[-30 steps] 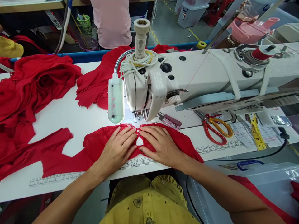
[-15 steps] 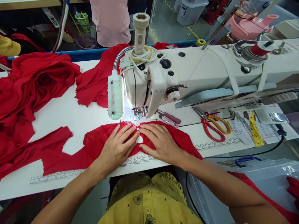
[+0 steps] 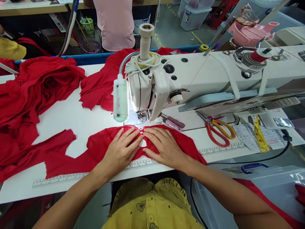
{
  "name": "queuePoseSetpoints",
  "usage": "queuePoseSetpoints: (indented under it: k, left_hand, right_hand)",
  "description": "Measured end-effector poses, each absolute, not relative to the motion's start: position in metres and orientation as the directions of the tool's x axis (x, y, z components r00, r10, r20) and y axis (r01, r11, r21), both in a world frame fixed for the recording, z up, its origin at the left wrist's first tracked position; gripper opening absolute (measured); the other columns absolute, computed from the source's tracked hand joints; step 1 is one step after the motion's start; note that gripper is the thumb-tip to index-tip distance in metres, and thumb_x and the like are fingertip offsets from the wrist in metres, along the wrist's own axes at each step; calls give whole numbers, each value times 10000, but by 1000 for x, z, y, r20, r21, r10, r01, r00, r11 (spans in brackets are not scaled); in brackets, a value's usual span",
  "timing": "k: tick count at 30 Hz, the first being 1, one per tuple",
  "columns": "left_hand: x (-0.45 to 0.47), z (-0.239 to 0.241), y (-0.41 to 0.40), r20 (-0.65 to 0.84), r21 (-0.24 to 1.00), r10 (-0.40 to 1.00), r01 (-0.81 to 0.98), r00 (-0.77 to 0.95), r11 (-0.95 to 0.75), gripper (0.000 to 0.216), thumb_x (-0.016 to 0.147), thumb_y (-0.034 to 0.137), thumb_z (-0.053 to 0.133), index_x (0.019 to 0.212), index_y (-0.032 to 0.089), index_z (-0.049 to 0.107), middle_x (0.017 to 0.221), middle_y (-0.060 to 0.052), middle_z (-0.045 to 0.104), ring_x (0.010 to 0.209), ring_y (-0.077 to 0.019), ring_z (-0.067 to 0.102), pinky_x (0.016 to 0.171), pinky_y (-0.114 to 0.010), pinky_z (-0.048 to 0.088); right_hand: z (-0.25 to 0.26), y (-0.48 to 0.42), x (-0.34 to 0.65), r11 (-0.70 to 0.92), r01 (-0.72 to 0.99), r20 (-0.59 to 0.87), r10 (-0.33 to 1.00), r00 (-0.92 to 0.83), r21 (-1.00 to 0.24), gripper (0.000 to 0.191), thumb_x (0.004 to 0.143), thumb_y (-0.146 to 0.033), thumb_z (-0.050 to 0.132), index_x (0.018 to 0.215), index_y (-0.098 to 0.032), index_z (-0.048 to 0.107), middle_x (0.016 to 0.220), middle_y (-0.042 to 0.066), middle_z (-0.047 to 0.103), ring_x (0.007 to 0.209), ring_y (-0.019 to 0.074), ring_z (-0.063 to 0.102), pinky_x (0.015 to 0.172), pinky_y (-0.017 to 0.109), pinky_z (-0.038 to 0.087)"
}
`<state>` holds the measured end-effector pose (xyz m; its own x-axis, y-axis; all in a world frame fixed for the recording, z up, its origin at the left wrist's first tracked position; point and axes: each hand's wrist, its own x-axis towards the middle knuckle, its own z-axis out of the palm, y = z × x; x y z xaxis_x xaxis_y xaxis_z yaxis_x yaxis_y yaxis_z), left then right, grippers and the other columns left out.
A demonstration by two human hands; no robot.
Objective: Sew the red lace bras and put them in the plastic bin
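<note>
A red fabric piece with lace edging lies along the front of the white sewing table. My left hand rests flat on its left part, fingers stretched out toward the machine. On the other half, my right hand also lies flat with extended fingers. The fingertips of both hands nearly meet at the middle, beside a small gap where white tabletop shows. Just beyond them is the presser foot of the sewing machine; the fabric lies in front of it.
Red fabric heaps cover the table's left side. A lit lamp hangs beside the machine head. To the right lie thread snips, scissors and a yellow measuring tape. A printed ruler runs along the front edge.
The view has shifted slightly, so the background sits a little lower. Both hands keep their places on the red fabric.
</note>
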<state>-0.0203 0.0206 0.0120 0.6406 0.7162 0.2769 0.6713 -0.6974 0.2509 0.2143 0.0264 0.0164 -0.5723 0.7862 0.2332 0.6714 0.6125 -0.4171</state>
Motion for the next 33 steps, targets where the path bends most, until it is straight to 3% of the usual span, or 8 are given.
queuePoseSetpoints:
  k: [6, 12, 20, 27, 33]
  left_hand:
    - [-20, 13, 22, 284, 215, 700, 668, 655, -713, 393, 1005, 194, 517, 1391, 182, 587, 1427, -128, 611, 1369, -309, 532, 1155, -564, 406]
    - [-20, 14, 23, 301, 209, 697, 668, 651, -714, 362, 1012, 208, 514, 1358, 162, 609, 1402, -128, 629, 1352, -312, 543, 1139, -557, 420]
    - [-26, 16, 27, 211, 245, 701, 657, 681, -713, 436, 1020, 347, 524, 1419, 173, 544, 1435, -131, 603, 1383, -303, 512, 1154, -560, 397]
    - [-27, 18, 26, 184, 257, 722, 676, 668, -691, 528, 1013, 407, 530, 1463, 138, 465, 1454, -159, 580, 1392, -292, 505, 1167, -560, 388]
    - [-27, 15, 26, 215, 266, 705, 654, 676, -708, 432, 1013, 383, 534, 1380, 157, 556, 1440, -147, 595, 1388, -303, 510, 1163, -585, 386]
  right_hand:
    - [17, 27, 214, 613, 663, 240, 785, -571, -429, 475, 959, -408, 604, 1379, -188, 580, 1402, 138, 607, 1272, 293, 547, 1020, 473, 475]
    - [22, 31, 218, 600, 653, 197, 787, -584, -462, 355, 1035, -286, 465, 1351, -197, 599, 1374, 110, 633, 1236, 259, 572, 1002, 459, 487]
    - [36, 42, 229, 629, 613, 62, 720, -691, -478, 589, 896, -422, 717, 1419, -219, 536, 1458, 101, 559, 1329, 284, 512, 1100, 502, 453]
    - [42, 45, 228, 634, 604, 30, 701, -712, -482, 625, 870, -444, 743, 1415, -221, 535, 1458, 115, 548, 1339, 306, 501, 1093, 532, 453]
    - [44, 46, 228, 625, 609, 11, 702, -712, -489, 618, 865, -442, 752, 1393, -199, 543, 1468, 119, 538, 1349, 302, 490, 1114, 511, 436]
